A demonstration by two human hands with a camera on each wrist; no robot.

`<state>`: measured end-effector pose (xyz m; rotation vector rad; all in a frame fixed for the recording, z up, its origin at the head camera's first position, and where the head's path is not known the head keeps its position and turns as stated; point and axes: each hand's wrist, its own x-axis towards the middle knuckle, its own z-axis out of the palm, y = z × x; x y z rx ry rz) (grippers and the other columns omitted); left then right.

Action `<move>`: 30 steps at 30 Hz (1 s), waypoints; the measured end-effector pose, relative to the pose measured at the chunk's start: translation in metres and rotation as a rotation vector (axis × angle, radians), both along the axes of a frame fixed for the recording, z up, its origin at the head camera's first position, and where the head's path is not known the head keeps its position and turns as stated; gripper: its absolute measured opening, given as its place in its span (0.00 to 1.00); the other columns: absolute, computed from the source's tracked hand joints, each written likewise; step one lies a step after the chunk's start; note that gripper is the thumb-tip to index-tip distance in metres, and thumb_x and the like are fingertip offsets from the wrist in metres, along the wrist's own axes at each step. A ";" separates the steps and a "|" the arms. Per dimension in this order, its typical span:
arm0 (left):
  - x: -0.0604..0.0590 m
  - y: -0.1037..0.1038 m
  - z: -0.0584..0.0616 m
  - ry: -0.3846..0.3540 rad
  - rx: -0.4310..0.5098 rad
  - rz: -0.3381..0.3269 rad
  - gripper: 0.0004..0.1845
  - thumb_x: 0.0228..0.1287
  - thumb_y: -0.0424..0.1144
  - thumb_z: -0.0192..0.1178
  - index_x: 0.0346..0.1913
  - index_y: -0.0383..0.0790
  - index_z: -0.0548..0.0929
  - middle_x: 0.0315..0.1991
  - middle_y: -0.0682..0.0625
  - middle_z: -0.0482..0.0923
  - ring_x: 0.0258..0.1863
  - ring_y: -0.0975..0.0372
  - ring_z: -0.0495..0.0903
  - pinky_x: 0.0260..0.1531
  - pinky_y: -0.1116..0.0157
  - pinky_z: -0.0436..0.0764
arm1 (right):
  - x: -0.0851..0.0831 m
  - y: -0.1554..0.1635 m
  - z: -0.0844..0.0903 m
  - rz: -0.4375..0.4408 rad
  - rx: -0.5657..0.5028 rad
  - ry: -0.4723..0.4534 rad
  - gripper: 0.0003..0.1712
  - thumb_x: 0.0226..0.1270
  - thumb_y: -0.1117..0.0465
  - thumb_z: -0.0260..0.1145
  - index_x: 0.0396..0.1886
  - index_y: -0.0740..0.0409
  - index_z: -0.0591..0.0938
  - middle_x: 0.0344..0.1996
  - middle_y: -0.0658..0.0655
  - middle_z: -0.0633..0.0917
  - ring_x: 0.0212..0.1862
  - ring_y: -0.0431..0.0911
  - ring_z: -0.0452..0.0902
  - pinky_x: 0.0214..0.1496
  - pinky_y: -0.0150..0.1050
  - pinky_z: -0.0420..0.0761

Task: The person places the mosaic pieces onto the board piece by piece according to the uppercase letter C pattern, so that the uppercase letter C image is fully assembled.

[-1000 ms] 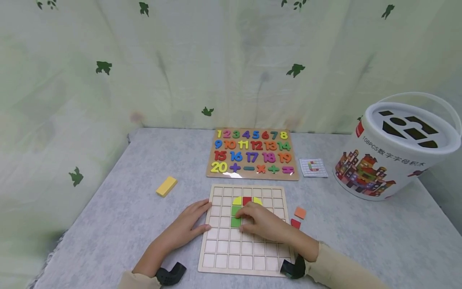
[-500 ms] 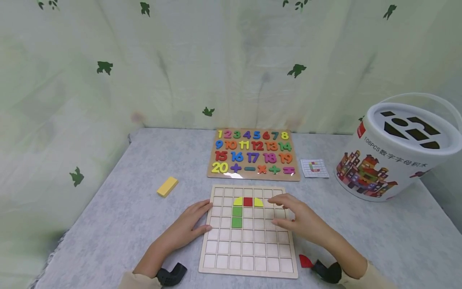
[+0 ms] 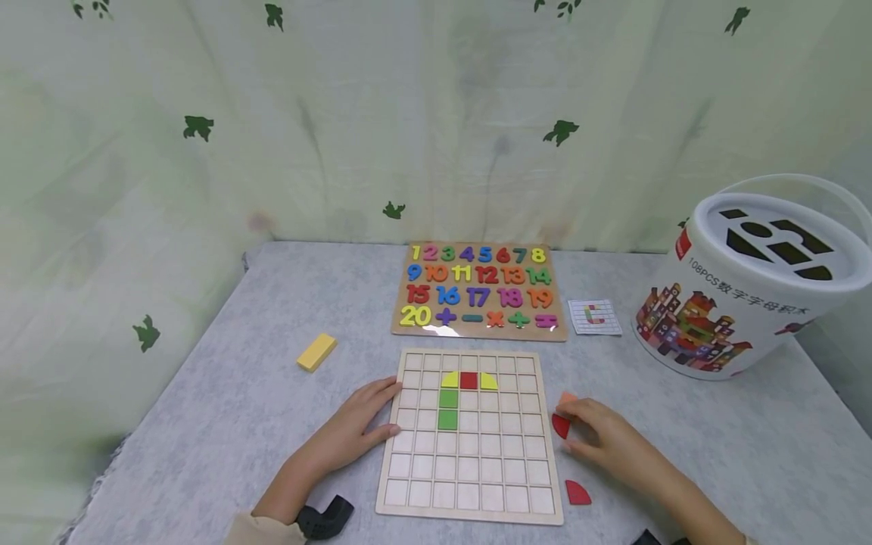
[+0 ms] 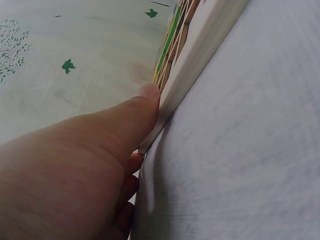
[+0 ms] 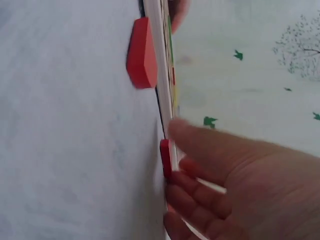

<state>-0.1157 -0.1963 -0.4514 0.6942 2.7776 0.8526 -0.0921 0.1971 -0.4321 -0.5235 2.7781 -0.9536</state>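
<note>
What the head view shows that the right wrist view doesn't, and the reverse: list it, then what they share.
Head only: the bucket, number board, card and yellow block. Right wrist only: the branching tree print. Both: the right hand, grid board, two loose red pieces and green prints.

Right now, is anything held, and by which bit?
The left grip only touches the grid board's left edge. The right grip is beside the orange piece and a red piece; any hold is unclear.

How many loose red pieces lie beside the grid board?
2: one red piece by the right hand, another nearer the grid board's bottom-right corner; the hand may hide more.
</note>
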 end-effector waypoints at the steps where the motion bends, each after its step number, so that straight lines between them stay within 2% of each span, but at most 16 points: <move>1: 0.000 0.000 0.000 0.000 -0.001 0.001 0.35 0.60 0.54 0.55 0.67 0.46 0.60 0.67 0.50 0.54 0.66 0.55 0.51 0.60 0.51 0.57 | 0.000 0.000 -0.002 0.003 0.019 0.022 0.25 0.53 0.54 0.69 0.51 0.56 0.77 0.49 0.52 0.76 0.54 0.48 0.70 0.53 0.47 0.71; 4: 0.000 0.000 0.000 -0.001 -0.003 0.002 0.35 0.60 0.54 0.55 0.67 0.46 0.60 0.67 0.50 0.53 0.66 0.56 0.50 0.60 0.52 0.57 | 0.000 -0.001 -0.006 0.004 0.079 0.086 0.23 0.53 0.53 0.69 0.49 0.56 0.79 0.41 0.46 0.76 0.45 0.42 0.71 0.49 0.44 0.74; 8: 0.000 -0.001 0.000 0.001 -0.002 -0.001 0.35 0.60 0.53 0.55 0.68 0.46 0.59 0.67 0.50 0.53 0.66 0.56 0.50 0.60 0.52 0.57 | 0.000 -0.004 -0.007 -0.022 0.093 0.105 0.21 0.52 0.57 0.70 0.47 0.56 0.80 0.36 0.44 0.74 0.39 0.37 0.68 0.43 0.39 0.75; 14: 0.000 -0.001 0.000 0.001 -0.002 -0.003 0.35 0.60 0.54 0.55 0.68 0.46 0.59 0.67 0.50 0.53 0.66 0.56 0.50 0.60 0.51 0.57 | 0.002 -0.007 -0.003 -0.086 0.082 0.072 0.19 0.52 0.57 0.70 0.45 0.55 0.80 0.37 0.45 0.76 0.40 0.37 0.71 0.44 0.39 0.75; 18: 0.000 0.000 0.000 -0.003 0.000 -0.005 0.35 0.60 0.54 0.55 0.67 0.46 0.59 0.67 0.50 0.53 0.66 0.55 0.50 0.60 0.51 0.57 | 0.005 -0.011 0.004 -0.093 0.046 0.061 0.18 0.53 0.57 0.69 0.45 0.53 0.80 0.38 0.44 0.77 0.41 0.38 0.72 0.43 0.38 0.76; 21: 0.000 0.000 0.000 -0.003 0.002 -0.003 0.35 0.60 0.54 0.55 0.67 0.46 0.59 0.67 0.50 0.53 0.66 0.55 0.50 0.60 0.51 0.57 | 0.009 -0.017 0.013 -0.059 -0.001 0.072 0.18 0.53 0.59 0.69 0.46 0.53 0.79 0.38 0.45 0.77 0.41 0.41 0.73 0.42 0.38 0.77; 24: 0.000 0.000 0.000 -0.003 0.002 -0.002 0.35 0.60 0.55 0.55 0.68 0.46 0.59 0.67 0.50 0.53 0.66 0.56 0.50 0.60 0.51 0.57 | 0.012 -0.027 0.022 -0.029 -0.031 0.097 0.18 0.53 0.60 0.69 0.47 0.52 0.79 0.39 0.44 0.78 0.48 0.47 0.73 0.46 0.43 0.76; 26: 0.000 0.000 0.000 -0.007 0.005 -0.003 0.35 0.60 0.55 0.55 0.68 0.46 0.59 0.67 0.50 0.53 0.66 0.56 0.50 0.60 0.51 0.56 | 0.014 -0.035 0.027 0.022 -0.068 0.146 0.18 0.53 0.61 0.69 0.46 0.53 0.79 0.39 0.44 0.78 0.48 0.47 0.74 0.50 0.45 0.74; 28: 0.000 0.000 0.000 -0.011 0.003 -0.003 0.35 0.60 0.55 0.55 0.68 0.46 0.59 0.67 0.50 0.53 0.66 0.56 0.50 0.60 0.51 0.56 | 0.016 -0.044 0.029 0.073 -0.109 0.187 0.18 0.53 0.61 0.69 0.46 0.53 0.79 0.40 0.43 0.78 0.47 0.45 0.74 0.49 0.44 0.75; 30: 0.000 0.000 0.000 -0.013 0.002 -0.001 0.35 0.60 0.55 0.55 0.68 0.46 0.59 0.67 0.50 0.53 0.66 0.56 0.50 0.60 0.51 0.56 | 0.017 -0.054 0.029 0.139 -0.164 0.232 0.18 0.53 0.62 0.68 0.46 0.54 0.79 0.40 0.43 0.78 0.42 0.40 0.74 0.45 0.39 0.77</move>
